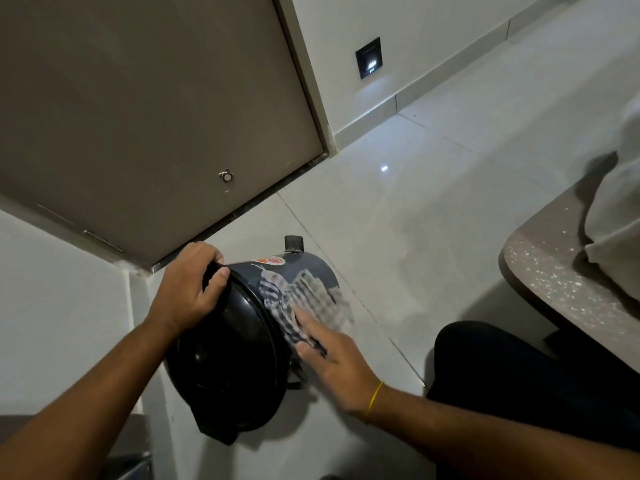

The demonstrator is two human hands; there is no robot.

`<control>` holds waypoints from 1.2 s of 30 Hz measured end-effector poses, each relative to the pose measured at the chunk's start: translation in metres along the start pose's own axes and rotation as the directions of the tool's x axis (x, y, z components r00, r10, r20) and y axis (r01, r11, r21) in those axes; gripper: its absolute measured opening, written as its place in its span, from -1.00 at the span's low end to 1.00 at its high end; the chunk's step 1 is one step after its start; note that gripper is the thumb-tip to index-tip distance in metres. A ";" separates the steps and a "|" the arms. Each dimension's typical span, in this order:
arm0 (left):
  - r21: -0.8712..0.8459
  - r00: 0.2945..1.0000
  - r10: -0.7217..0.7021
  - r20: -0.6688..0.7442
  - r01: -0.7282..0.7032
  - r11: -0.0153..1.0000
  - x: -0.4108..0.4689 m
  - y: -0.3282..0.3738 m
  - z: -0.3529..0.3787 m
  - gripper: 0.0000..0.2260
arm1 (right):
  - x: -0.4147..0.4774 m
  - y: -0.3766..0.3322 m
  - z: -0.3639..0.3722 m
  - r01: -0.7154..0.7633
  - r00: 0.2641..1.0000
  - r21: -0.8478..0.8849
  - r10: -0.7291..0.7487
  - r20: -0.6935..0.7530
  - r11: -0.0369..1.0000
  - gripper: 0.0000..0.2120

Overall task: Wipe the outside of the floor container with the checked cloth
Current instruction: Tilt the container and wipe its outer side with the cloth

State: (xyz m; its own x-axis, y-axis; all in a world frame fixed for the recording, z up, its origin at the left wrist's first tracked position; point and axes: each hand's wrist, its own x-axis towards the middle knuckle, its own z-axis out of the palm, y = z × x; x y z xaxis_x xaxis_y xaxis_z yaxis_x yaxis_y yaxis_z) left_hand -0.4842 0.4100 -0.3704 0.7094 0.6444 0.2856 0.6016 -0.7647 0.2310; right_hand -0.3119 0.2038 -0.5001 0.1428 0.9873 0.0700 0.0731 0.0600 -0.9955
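The bin (242,341) lay tilted on the floor (398,220) just before the door (138,116), lid toward the person. The left hand (188,289) had its fingers closed around the bin's rim at the top. The right hand (332,358), fingers flat and open, pressed the cloth (308,303) against the bin's side. A sticker (272,260) showed above the cloth.

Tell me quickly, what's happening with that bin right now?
Left hand grips the rim of the tilted dark bin. Right hand presses the checked cloth flat against the bin's side. Nothing in the way on the floor.
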 end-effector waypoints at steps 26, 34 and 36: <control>0.279 0.846 0.383 0.371 -0.495 0.823 -0.027 0.052 0.016 -0.67 | 0.033 0.050 0.003 -0.364 0.921 -0.103 0.341 -0.190 0.926 -0.82; 0.141 0.996 -0.025 0.088 0.012 0.990 -0.027 0.048 0.012 -0.66 | 0.026 -0.008 -0.011 0.125 0.989 -0.178 -0.109 0.098 0.976 -0.52; 0.116 0.991 -0.122 0.048 0.116 0.986 -0.030 0.043 0.011 -0.60 | 0.011 0.000 -0.019 0.151 0.969 -0.188 -0.108 0.224 0.970 -0.43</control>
State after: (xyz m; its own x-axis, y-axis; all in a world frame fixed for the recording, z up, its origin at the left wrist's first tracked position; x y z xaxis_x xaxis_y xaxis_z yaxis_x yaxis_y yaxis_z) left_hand -0.4755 0.3575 -0.3792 0.6472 0.7327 0.2107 0.7183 -0.6786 0.1535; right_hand -0.2919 0.2122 -0.4978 -0.0910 0.9828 0.1607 0.2780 0.1800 -0.9436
